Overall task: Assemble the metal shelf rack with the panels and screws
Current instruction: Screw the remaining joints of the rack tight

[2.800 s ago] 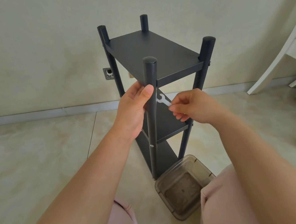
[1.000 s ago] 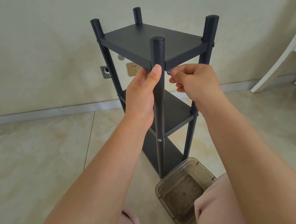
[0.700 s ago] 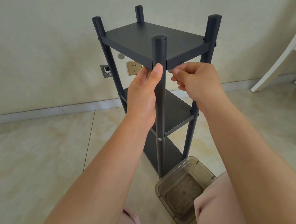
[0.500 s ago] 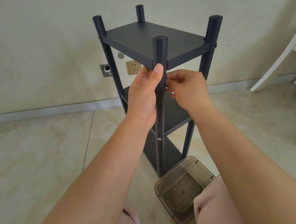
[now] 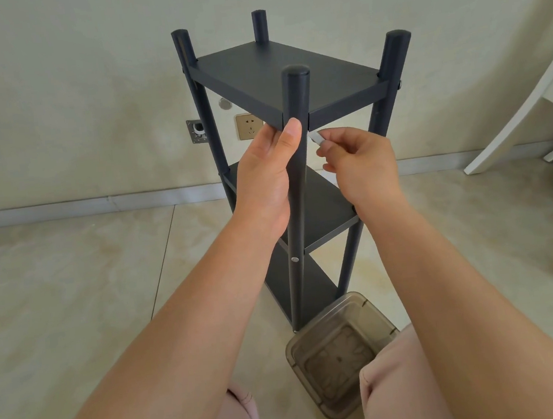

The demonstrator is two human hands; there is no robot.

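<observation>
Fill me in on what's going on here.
A person is putting together a dark metal shelf rack standing on the floor. The left hand grips the nearest post just under the top panel, while the right hand pinches a small white wrench beside that post. A clear plastic tub sits at the rack's foot.

The dark metal shelf rack [image 5: 293, 82] stands upright on the floor, three flat panels fixed between four round posts. A silver screw [image 5: 294, 259] sits in the near post at the middle panel [image 5: 326, 214].
</observation>
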